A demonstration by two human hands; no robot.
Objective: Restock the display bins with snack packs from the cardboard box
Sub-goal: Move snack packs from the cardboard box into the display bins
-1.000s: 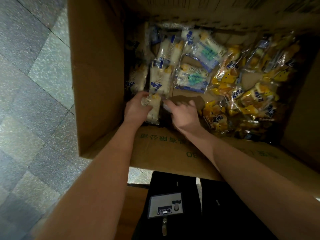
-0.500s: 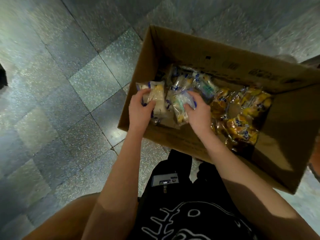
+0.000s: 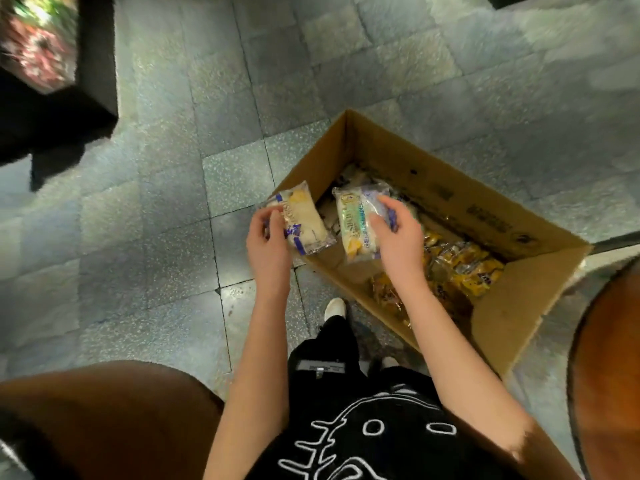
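Your left hand (image 3: 268, 244) holds a soft see-through snack pack with white cake and blue print (image 3: 304, 220). Your thumb and curled fingers pinch its near left edge. This pack hangs in the air, just over the left wall of the big brown cardboard box (image 3: 450, 199).

Your right hand (image 3: 398, 237) holds a second see-through snack pack with pale cake and green and purple print (image 3: 356, 220). Your fingers curl over its right side. This pack is up in the air too, over the left part of the box. The two packs are just beside each other and do not touch.

The box is open and sits on the grey speckled tile floor (image 3: 173, 202), a bit to your right. More white packs lie down in its far left corner. A pile of shiny yellow snack packs (image 3: 464, 265) fills the right part of the box.

Your white shoe tip (image 3: 335, 306) is on the floor, just beside the near wall of the box. You wear a black top with white line drawings (image 3: 363, 427).

At the far left is a dark stand with blurry red and green things on top (image 3: 41, 53). A brown round shape (image 3: 104, 410) is near you on the left, and another brown round shape (image 3: 609, 358) is on the right. You cannot tell what they are.
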